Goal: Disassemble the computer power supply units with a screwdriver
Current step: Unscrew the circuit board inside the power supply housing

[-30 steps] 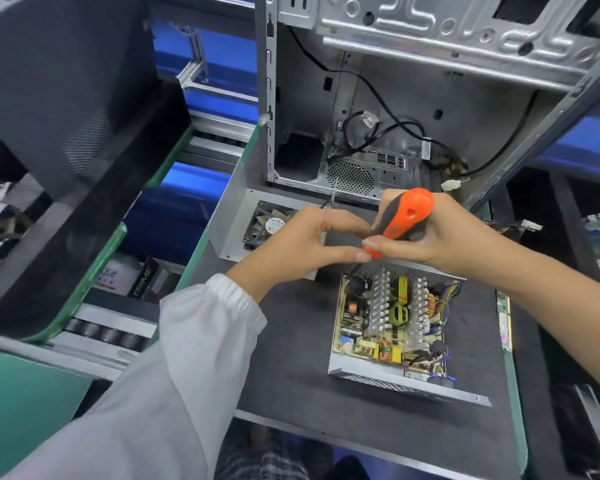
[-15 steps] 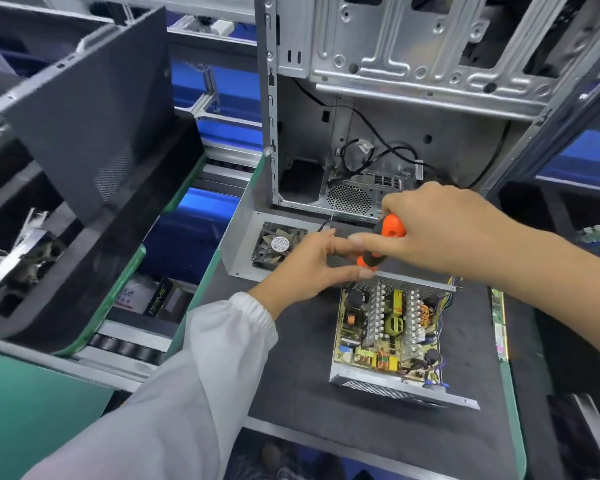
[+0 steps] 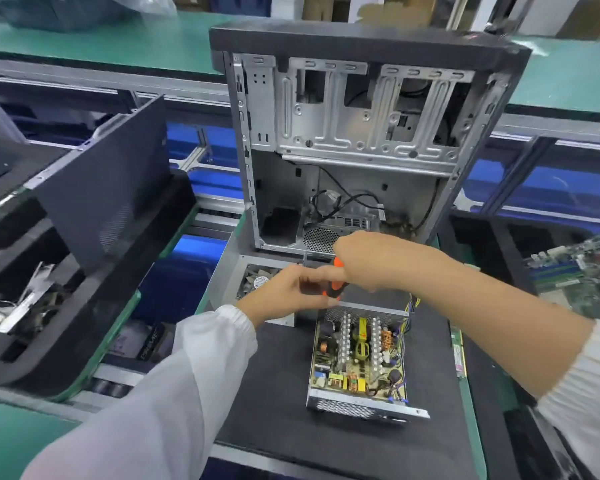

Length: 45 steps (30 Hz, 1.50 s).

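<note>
since the earlier frame my view has tipped up, so the whole open computer case (image 3: 357, 147) now shows, black top panel and all, and both hands have dropped lower in the picture with the orange handle mostly swallowed by my right fist. i see my right hand (image 3: 371, 259) clenched over the top of the screwdriver (image 3: 336, 284), whose orange and black grip pokes out below the knuckles. my left hand (image 3: 286, 292) reaches in from a white sleeve (image 3: 174, 382) and its fingers (image 3: 317, 273) pinch the lower part of that same screwdriver, touching my right hand; the blur there keeps me from telling exactly how each finger lies. the tip of the tool is hidden from me. the open power supply unit (image 3: 359, 362) lies on the black mat (image 3: 274, 403), just below my hands and near the mat's middle, its lid off, with heat sinks, coils and a bundle of coloured wires exposed, and a perforated metal wall on its near edge. just beyond my left hand sits a metal cover with a fan (image 3: 257, 282) in it, right in front of the case. to my left a dark side panel (image 3: 108, 192) leans tilted over a black tray (image 3: 66, 306) holding scrap parts, and green circuit boards (image 3: 579, 271) lie off to my right.
</note>
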Motion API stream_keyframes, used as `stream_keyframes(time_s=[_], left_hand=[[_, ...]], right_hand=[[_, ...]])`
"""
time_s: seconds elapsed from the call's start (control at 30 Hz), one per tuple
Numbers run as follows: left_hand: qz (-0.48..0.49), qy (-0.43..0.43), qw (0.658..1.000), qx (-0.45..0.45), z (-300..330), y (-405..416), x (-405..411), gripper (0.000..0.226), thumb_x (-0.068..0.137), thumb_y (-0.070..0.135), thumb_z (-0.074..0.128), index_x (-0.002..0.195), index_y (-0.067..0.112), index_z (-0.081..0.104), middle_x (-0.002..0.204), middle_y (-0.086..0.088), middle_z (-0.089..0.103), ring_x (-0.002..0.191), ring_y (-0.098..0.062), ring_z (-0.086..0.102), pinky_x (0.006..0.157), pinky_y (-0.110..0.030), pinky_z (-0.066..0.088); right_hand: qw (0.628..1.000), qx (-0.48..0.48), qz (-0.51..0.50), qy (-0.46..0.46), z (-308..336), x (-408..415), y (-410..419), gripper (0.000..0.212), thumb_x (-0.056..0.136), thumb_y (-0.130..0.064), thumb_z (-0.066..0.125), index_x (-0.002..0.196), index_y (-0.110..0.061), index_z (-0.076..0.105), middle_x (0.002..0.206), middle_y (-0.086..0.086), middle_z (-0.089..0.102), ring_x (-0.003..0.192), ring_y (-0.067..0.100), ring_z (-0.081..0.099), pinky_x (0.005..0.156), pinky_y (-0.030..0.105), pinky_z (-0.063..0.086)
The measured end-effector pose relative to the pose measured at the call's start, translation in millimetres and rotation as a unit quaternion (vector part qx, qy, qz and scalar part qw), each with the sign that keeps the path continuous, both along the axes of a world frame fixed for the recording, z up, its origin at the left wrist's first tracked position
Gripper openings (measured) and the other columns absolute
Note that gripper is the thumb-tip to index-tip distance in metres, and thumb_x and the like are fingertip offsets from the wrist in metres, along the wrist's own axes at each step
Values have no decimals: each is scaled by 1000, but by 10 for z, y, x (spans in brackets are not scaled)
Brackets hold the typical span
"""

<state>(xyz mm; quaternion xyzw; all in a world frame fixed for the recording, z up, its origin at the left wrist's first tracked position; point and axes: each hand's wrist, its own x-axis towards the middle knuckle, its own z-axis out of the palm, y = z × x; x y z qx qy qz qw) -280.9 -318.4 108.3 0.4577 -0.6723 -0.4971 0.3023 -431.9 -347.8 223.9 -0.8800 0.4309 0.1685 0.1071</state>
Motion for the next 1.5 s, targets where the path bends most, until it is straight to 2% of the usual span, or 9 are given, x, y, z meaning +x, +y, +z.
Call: stream_keyframes(time_s=[0.1, 0.23, 0.4, 0.73, 0.83, 0.9, 1.2, 1.37, 1.5], left_hand=[[-16, 2, 1000, 19, 48, -16, 14, 28, 87, 14, 73, 114, 4, 69, 107, -25, 68, 100, -35, 64, 100, -42, 46], [-23, 17, 1000, 8, 78, 5, 24, 18, 85, 4, 72, 100, -4, 66, 97, -10, 72, 94, -10, 63, 91, -24, 49], [-12, 4, 1000, 11, -7, 3, 38, 16, 84, 8, 75, 93, -3, 67, 92, 2, 75, 90, -7, 67, 83, -24, 51], [29, 82, 996, 34, -23, 126, -38, 18, 87, -1, 68, 103, 7, 71, 102, -5, 73, 101, -13, 68, 90, -22, 50], [28, 79, 996, 21, -25, 111, -78, 20, 87, -1, 68, 106, 3, 70, 102, -6, 73, 101, -13, 68, 91, -22, 50], [25, 83, 996, 20, -28, 99, -103, 22, 87, -2, 68, 107, 6, 69, 102, -5, 72, 101, -14, 67, 95, -25, 49], [-33, 110, 992, 60, -25, 11, -93, 20, 87, 0, 69, 104, 10, 71, 101, 5, 75, 101, -9, 67, 91, -21, 47], [-41, 108, 991, 63, -95, -11, -42, 31, 88, 0, 67, 114, -15, 58, 116, -18, 69, 115, -25, 63, 104, -33, 45], [-42, 93, 993, 55, -52, -3, -58, 23, 90, 0, 65, 110, -10, 61, 111, -17, 70, 111, -26, 64, 102, -31, 47]], right_hand=[[999, 24, 20, 32, 69, -17, 22, 48, 99, -46, 41, 94, -5, 66, 53, 0, 54, 66, 20, 54, 50, 25, 34], [997, 41, 19, 62, 142, 38, 86, 53, 100, -47, 39, 105, -1, 64, 60, 0, 57, 73, 21, 57, 52, 24, 32], [994, 54, 9, 97, 183, 155, 155, 42, 99, -41, 46, 118, -5, 54, 106, 10, 64, 81, 23, 55, 51, 25, 32], [996, 41, -7, 84, 304, 172, 257, 41, 96, -37, 54, 125, -12, 41, 86, 0, 51, 67, 17, 51, 53, 28, 37], [994, 0, -35, 104, 313, 126, 253, 58, 91, -63, 45, 95, -6, 55, 81, 5, 61, 52, 14, 52, 50, 28, 40], [991, -53, -50, 114, 246, 137, 245, 52, 98, -53, 40, 77, -7, 53, 85, 7, 67, 58, 19, 54, 61, 31, 44], [993, -30, -46, 108, 227, 207, 310, 20, 90, -6, 53, 108, -2, 61, 107, 13, 61, 87, 28, 56, 69, 36, 41], [997, -15, -36, 64, 163, 187, 309, 27, 95, -21, 56, 118, -7, 54, 110, 12, 61, 95, 28, 61, 68, 37, 45], [998, 5, -22, 64, 169, 153, 284, 33, 91, -14, 61, 120, -9, 47, 109, 12, 60, 98, 28, 59, 74, 40, 48]])
